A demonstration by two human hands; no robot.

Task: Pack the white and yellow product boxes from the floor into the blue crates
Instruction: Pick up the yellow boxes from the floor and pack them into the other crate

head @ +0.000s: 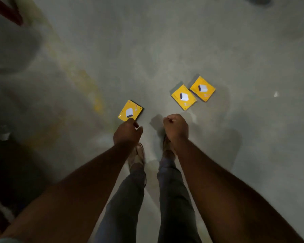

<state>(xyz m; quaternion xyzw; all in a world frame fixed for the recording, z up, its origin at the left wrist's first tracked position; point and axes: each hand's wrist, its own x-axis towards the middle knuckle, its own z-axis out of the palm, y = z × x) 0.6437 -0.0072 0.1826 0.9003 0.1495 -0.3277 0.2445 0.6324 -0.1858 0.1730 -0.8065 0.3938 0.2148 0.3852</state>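
Looking down, I see three yellow product boxes on the concrete floor (147, 50): one yellow box (130, 111) just ahead of my left hand (127, 133), and a pair of yellow boxes (193, 92) lying side by side, touching, ahead and to the right of my right hand (176, 129). My left hand's fingers are curled, its fingertips over that box's near edge, though I cannot tell whether they grip it. My right hand is balled into a fist around nothing, above my shoes (137, 156).
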